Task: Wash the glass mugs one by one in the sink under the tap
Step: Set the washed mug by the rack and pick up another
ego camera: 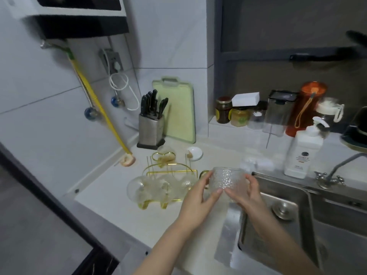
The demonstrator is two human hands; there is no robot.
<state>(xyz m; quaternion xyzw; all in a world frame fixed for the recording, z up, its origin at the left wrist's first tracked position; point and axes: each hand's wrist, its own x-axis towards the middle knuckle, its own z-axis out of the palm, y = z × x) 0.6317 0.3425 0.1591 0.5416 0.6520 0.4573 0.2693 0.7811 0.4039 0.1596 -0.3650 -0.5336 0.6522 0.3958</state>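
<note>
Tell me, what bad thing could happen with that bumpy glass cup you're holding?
The glass mug is held by both hands, left hand and right hand, above the sink's metal edge. If it slips, it could hit the steel and crack. The other mugs on the gold rack sit close by the left arm, so a careless elbow might knock them.

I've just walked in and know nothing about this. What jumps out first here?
Both hands, left hand and right hand, hold a textured glass mug at the left edge of the steel sink. Left of it, more glass mugs hang on a gold rack. A white pump bottle stands behind the sink by the tap.
</note>
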